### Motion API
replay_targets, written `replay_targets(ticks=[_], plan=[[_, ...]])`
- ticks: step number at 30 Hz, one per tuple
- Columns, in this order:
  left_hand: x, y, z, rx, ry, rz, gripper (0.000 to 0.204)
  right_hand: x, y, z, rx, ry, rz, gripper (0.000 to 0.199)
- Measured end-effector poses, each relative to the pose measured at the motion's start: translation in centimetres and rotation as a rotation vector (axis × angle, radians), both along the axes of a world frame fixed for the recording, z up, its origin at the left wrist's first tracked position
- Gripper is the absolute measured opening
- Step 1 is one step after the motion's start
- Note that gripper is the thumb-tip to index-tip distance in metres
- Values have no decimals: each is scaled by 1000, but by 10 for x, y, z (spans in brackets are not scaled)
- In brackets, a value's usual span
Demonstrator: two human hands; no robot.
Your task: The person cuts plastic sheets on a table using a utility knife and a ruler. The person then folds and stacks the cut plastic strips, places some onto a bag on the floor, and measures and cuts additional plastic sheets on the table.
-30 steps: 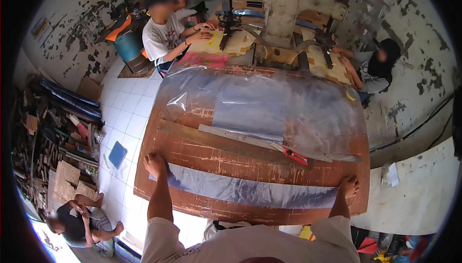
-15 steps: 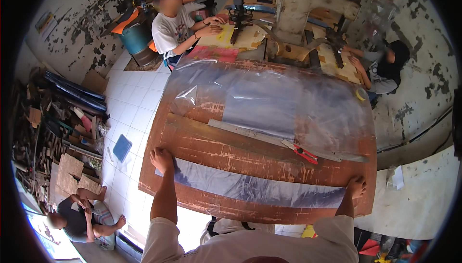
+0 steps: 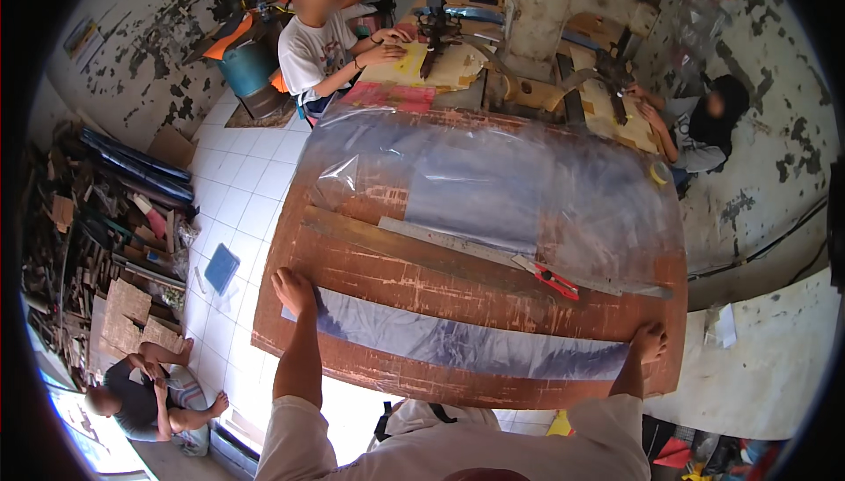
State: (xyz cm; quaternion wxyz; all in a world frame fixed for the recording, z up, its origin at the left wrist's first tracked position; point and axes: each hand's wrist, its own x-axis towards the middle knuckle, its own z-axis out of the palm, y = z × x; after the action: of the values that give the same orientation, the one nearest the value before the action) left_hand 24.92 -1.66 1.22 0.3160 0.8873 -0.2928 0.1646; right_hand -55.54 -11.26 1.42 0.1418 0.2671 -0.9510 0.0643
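Observation:
A long, narrow strip of clear bluish-grey plastic sheeting point(image 3: 458, 337) lies across the near part of a scratched brown table point(image 3: 396, 381). My left hand point(image 3: 294, 292) is closed at the strip's left end, fingers curled down against the board. At the opposite end, my right hand point(image 3: 649, 343) is closed with its fingers bent over the strip's edge. Between the two hands the strip lies nearly flat with a few wrinkles. Beyond it are a long wooden bar point(image 3: 370, 246), a metal ruler point(image 3: 440, 237) and a red utility knife point(image 3: 556, 282) resting by the ruler's right part.
Large clear plastic sheets point(image 3: 480, 186) cover the table's far half, with a yellow tape roll point(image 3: 658, 173) at their right edge. Two people work at a press machine point(image 3: 541, 23) behind. Someone sits on the floor at lower left, near piled scrap wood point(image 3: 123, 309).

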Motion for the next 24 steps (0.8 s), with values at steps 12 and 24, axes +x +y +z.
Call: replay_targets(ticks=[12,24], plan=[[2,-4,-5,78,-37,79,12,-3,0,-3,-6,84,8,47],[-3,-3,3,272,-57,170,16,-4,6,-6,-42,79,35,44]])
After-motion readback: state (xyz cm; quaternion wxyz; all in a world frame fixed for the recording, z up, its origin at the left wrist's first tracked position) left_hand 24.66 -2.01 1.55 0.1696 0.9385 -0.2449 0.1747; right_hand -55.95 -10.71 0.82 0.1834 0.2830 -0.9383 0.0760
